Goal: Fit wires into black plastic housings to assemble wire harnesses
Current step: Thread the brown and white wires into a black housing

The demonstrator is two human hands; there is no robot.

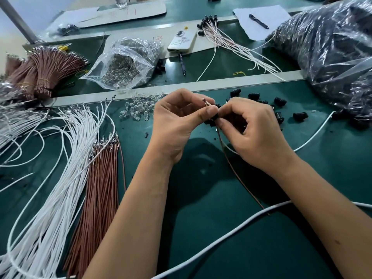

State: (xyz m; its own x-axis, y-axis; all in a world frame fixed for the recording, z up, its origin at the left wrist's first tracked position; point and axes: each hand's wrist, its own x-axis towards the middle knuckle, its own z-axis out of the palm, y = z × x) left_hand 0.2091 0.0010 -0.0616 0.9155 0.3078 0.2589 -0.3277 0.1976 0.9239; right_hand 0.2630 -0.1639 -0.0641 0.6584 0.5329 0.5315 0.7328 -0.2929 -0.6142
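One black housing (215,117), above the green mat (221,248), pinched between thumb and fingers of left hand (177,119) and right hand (255,129); one brown wire (237,174) hangs from it. Roughly ten loose housings (279,101) behind. One brown-wire bundle (98,190), one white-wire bundle (58,178), left.

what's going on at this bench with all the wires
A person is assembling a wire harness by hand. The left hand and right hand meet over the green table, pinching a small black housing between the fingertips. A brown wire trails down from it, and a metal terminal sticks up above it. Loose black housings lie just beyond the hands. White wires and brown wires lie spread out on the left.
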